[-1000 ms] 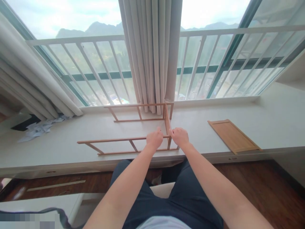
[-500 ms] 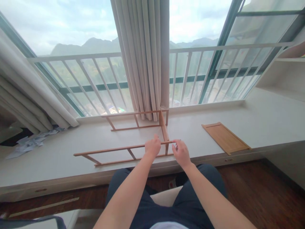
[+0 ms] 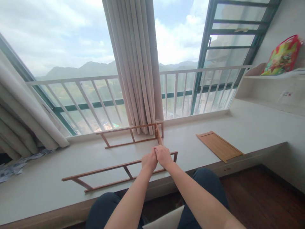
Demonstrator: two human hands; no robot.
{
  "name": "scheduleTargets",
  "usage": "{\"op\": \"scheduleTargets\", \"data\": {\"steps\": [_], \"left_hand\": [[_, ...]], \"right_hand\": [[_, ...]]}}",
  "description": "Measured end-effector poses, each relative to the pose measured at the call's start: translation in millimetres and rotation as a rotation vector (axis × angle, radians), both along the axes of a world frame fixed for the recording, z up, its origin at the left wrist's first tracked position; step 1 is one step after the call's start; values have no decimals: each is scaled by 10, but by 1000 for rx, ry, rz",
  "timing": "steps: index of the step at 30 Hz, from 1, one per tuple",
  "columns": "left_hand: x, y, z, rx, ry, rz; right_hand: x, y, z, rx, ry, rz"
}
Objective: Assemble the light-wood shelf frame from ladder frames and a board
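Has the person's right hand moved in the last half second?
Yes, leftward. The right hand was wholly right of the middle curtain; now it sits partly below that curtain's right edge in the picture, beside the left hand.

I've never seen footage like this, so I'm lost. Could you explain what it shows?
There is no machine here: these are a person's bare hands, seen from a camera worn on the head, looking forward and down. On the white ledge are two ladder-like wooden frames, a near side and a far side, with a crosspiece running between them. A flat wooden panel lies to the right. The left hand appears closed on the near side; the right hand meets it there, its exact grip hidden.
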State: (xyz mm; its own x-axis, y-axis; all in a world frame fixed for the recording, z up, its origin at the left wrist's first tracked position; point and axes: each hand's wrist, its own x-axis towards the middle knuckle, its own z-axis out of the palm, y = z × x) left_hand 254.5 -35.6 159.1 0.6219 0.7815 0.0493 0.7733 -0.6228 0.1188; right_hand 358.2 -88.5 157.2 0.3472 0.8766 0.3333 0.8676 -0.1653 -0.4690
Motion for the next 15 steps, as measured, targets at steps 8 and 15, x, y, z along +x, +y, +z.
{"op": "scheduleTargets", "data": {"steps": [8, 15], "left_hand": [[-5, -39, -2, 8, 6, 5], [-8, -73, -27, 43, -3, 11]], "right_hand": [[32, 32, 8, -43, 52, -39], [50, 38, 48, -65, 64, -48]]}}
